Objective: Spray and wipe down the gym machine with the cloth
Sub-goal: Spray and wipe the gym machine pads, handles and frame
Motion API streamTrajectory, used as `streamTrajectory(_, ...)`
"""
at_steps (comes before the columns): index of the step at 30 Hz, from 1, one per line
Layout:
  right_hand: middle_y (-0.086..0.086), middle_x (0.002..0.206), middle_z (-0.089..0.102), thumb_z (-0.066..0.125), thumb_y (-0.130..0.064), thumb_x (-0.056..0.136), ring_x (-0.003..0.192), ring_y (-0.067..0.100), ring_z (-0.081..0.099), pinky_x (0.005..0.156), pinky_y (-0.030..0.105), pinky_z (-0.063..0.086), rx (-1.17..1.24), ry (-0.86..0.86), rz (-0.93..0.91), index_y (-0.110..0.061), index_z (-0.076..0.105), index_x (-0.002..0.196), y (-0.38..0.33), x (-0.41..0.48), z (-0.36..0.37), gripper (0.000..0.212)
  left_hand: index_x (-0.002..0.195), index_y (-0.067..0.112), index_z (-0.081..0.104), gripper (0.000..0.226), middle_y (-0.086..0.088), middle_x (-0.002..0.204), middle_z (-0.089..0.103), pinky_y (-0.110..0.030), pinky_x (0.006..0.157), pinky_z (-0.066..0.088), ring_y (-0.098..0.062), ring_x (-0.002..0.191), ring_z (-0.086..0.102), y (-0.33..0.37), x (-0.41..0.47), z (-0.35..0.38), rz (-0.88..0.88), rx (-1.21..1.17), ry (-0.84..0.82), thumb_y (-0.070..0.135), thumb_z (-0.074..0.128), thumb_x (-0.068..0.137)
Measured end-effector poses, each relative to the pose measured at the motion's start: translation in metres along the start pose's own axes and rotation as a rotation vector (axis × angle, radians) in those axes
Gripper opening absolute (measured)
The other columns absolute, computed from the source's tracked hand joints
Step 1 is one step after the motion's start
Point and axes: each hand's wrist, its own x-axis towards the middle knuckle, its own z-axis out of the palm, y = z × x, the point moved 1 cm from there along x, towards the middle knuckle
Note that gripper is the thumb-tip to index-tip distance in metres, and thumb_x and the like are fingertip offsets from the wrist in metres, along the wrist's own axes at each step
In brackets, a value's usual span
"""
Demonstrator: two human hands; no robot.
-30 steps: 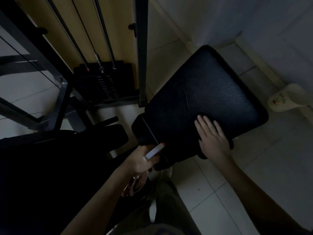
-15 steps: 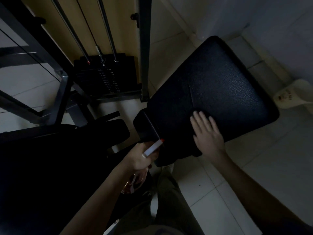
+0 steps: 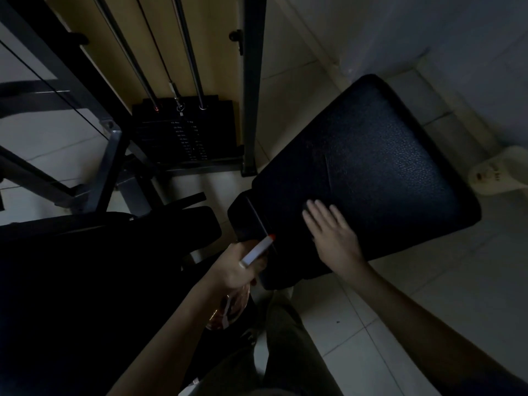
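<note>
One weight stack (image 3: 183, 132) stands behind; left hand (image 3: 237, 267) grips spray bottle (image 3: 255, 251), right hand (image 3: 333, 235) flat on seat pad (image 3: 385, 155)

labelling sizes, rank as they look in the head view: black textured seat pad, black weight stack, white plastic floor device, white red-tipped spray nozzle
1. black textured seat pad
2. black weight stack
3. white plastic floor device, cut by the frame edge
4. white red-tipped spray nozzle

Pale square-tiled floor (image 3: 428, 310), grout lines visible, one small dark speck near the centre. Grey-white plaster wall (image 3: 428, 30), top right, meeting the floor at a low tiled ledge. Mustard-yellow wall panel (image 3: 217, 38), top centre. White plastic device with red markings (image 3: 497, 172), at the right edge on the floor; type unclear. Olive-grey trouser leg (image 3: 288, 352), bottom centre.
</note>
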Motion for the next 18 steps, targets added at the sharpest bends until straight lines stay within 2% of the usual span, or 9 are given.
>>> streamTrajectory(3, 0.017, 0.137, 0.049, 0.071, -0.012, 0.076, 0.126, 0.031, 0.047, 0.111, 0.041, 0.02, 0.025, 0.233, 0.184, -0.005, 0.049, 0.133, 0.031, 0.031, -0.029, 0.062, 0.082, 0.023, 0.053, 0.015, 0.006, 0.07, 0.049, -0.007, 0.046, 0.041, -0.002, 0.056, 0.05, 0.0, 0.003, -0.001, -0.017, -0.026, 0.026, 0.014, 0.052, 0.094)
streamTrajectory(5, 0.016, 0.138, 0.048, 0.067, -0.011, 0.08, 0.128, 0.03, 0.045, 0.112, 0.039, 0.018, 0.046, 0.269, 0.275, -0.005, 0.048, 0.134, 0.035, 0.053, -0.036, 0.057, 0.099, 0.022, 0.058, 0.011, 0.003, 0.076, 0.058, -0.01, 0.052, 0.044, -0.008, 0.063, 0.058, -0.001, 0.005, -0.001, -0.004, -0.012, 0.013, 0.015, 0.053, 0.094)
streamTrajectory(6, 0.015, 0.139, 0.047, 0.066, -0.011, 0.08, 0.13, 0.03, 0.043, 0.112, 0.039, 0.016, 0.055, 0.26, 0.274, -0.005, 0.047, 0.134, 0.031, 0.059, -0.033, 0.058, 0.106, 0.025, 0.058, 0.017, 0.0, 0.082, 0.062, -0.012, 0.057, 0.047, -0.015, 0.07, 0.063, -0.001, 0.006, 0.0, 0.005, -0.021, 0.008, 0.014, 0.053, 0.093)
streamTrajectory(8, 0.014, 0.145, 0.041, 0.065, -0.016, 0.08, 0.135, 0.029, 0.037, 0.114, 0.039, 0.008, 0.054, 0.13, 0.145, -0.006, 0.043, 0.138, 0.01, 0.06, -0.02, 0.062, 0.102, 0.026, 0.057, 0.016, -0.007, 0.091, 0.065, -0.022, 0.067, 0.05, -0.024, 0.081, 0.066, -0.001, 0.008, -0.001, 0.002, -0.029, 0.014, 0.014, 0.055, 0.092)
streamTrajectory(10, 0.013, 0.151, 0.028, 0.058, -0.026, 0.086, 0.141, 0.026, 0.024, 0.115, 0.04, -0.001, -0.054, -0.076, -0.072, -0.008, 0.032, 0.143, -0.012, 0.042, -0.005, 0.066, 0.098, 0.018, 0.059, 0.007, -0.007, 0.083, 0.064, -0.025, 0.064, 0.05, -0.018, 0.073, 0.063, 0.0, 0.01, -0.002, -0.018, -0.044, 0.04, 0.015, 0.055, 0.092)
streamTrajectory(12, 0.014, 0.148, 0.034, 0.064, -0.03, 0.079, 0.139, 0.026, 0.03, 0.116, 0.041, 0.005, -0.083, -0.226, -0.199, -0.006, 0.042, 0.139, -0.02, 0.02, 0.004, 0.068, 0.095, 0.015, 0.058, 0.004, -0.005, 0.082, 0.063, -0.024, 0.062, 0.051, -0.017, 0.072, 0.063, 0.003, 0.012, -0.004, -0.049, -0.062, 0.051, 0.016, 0.056, 0.092)
streamTrajectory(14, 0.015, 0.14, 0.047, 0.076, -0.028, 0.064, 0.131, 0.027, 0.043, 0.114, 0.041, 0.014, -0.05, -0.216, -0.193, -0.002, 0.054, 0.128, -0.014, 0.013, -0.002, 0.072, 0.105, 0.011, 0.059, 0.015, -0.01, 0.092, 0.066, -0.031, 0.072, 0.054, -0.024, 0.084, 0.066, 0.003, 0.015, -0.007, -0.051, -0.075, 0.052, 0.017, 0.056, 0.092)
streamTrajectory(16, 0.014, 0.151, 0.029, 0.065, -0.024, 0.077, 0.14, 0.026, 0.027, 0.114, 0.042, -0.001, -0.131, -0.174, -0.186, -0.002, 0.035, 0.141, 0.002, 0.02, -0.017, 0.074, 0.111, 0.01, 0.059, 0.021, -0.012, 0.094, 0.066, -0.039, 0.08, 0.054, -0.03, 0.089, 0.066, 0.005, 0.016, -0.011, -0.041, -0.072, 0.048, 0.016, 0.057, 0.091)
streamTrajectory(18, 0.014, 0.149, 0.034, 0.058, -0.017, 0.078, 0.138, 0.027, 0.032, 0.113, 0.04, 0.003, -0.105, 0.003, -0.032, -0.003, 0.036, 0.141, 0.018, 0.047, -0.034, 0.068, 0.103, 0.01, 0.06, 0.014, -0.009, 0.084, 0.064, -0.04, 0.075, 0.054, -0.03, 0.081, 0.066, 0.004, 0.017, -0.015, -0.015, -0.044, 0.067, 0.015, 0.057, 0.091)
